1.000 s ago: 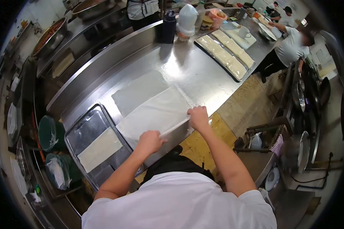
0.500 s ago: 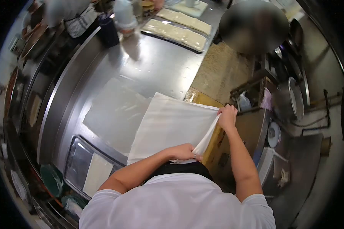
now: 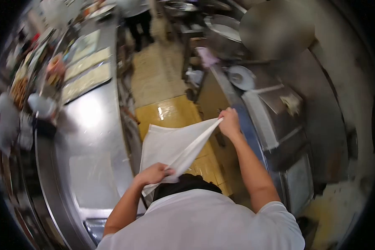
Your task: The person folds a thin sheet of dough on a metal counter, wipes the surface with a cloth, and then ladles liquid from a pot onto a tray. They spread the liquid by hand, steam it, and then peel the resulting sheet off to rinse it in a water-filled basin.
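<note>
A white cloth-like sheet (image 3: 166, 143) hangs between my hands over the yellow floor, clear of the steel counter. My right hand (image 3: 229, 121) is closed on its upper right corner, with the arm stretched forward. Near my waist, my left hand (image 3: 156, 173) grips the sheet's lower edge. A fold runs diagonally from one hand to the other. On the steel counter (image 3: 96, 137) to the left, a pale rectangular patch (image 3: 93, 179) lies flat.
Trays of pale dough-like slabs (image 3: 87, 81) lie at the counter's far end. A person (image 3: 133, 8) stands in the far aisle. To the right are a steel bench edge (image 3: 246, 125), a white-lined container (image 3: 260, 121), a round lid (image 3: 241, 78) and a large pot (image 3: 227, 33).
The view has turned right, so the counter sits further left. The sheet has come off the counter and now hangs over the floor, still held by both hands.
</note>
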Demonstrator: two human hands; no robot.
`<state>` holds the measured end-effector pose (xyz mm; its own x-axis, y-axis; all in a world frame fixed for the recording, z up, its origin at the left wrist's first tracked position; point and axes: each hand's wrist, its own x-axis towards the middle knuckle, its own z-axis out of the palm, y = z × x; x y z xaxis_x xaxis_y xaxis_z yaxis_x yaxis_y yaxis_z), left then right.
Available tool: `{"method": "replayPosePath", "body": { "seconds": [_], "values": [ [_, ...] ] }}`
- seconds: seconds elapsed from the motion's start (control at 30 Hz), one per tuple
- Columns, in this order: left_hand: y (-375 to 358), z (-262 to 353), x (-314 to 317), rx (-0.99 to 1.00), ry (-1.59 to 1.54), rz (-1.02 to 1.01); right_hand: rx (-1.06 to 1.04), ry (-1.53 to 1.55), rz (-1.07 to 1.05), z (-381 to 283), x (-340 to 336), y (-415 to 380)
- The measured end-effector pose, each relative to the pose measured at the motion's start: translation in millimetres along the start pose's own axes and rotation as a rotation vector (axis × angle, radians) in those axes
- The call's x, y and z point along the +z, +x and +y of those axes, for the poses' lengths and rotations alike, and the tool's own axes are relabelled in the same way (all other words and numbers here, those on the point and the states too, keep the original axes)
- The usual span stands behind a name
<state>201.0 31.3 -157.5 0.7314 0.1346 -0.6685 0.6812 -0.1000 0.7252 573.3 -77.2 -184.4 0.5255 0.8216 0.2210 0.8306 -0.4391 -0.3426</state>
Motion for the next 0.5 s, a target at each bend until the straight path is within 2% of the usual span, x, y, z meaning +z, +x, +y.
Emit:
{"method": "replayPosePath", "body": {
  "seconds": [0.07, 0.13, 0.2, 0.23, 0.33, 0.43, 0.5],
  "values": [
    [20, -33, 3, 0.119, 0.393, 0.218, 0.1, 0.024, -0.007, 24, -22, -40],
    [20, 5, -1, -0.204, 0.037, 0.179, 0.155, 0.161, -0.087, 41, -31, -86],
    [44, -7, 5, -0.023, -0.319, 0.357, 0.232, 0.272, -0.095, 52, -27, -137],
    [64, -21, 5, 0.032, -0.355, 0.423, 0.258, 0.291, -0.117, 58, -22, -163],
    [89, 15, 26, 0.195, -0.668, 0.523, 0.391, 0.374, -0.314, 64, -24, -223],
    [119, 59, 63, 0.343, -1.226, 0.448, 0.415, 0.491, -0.675, 83, -9, -265],
    [159, 59, 83, 0.324, -1.252, 0.333, 0.445, 0.541, -0.488, 77, -33, -273]
  ]
}}
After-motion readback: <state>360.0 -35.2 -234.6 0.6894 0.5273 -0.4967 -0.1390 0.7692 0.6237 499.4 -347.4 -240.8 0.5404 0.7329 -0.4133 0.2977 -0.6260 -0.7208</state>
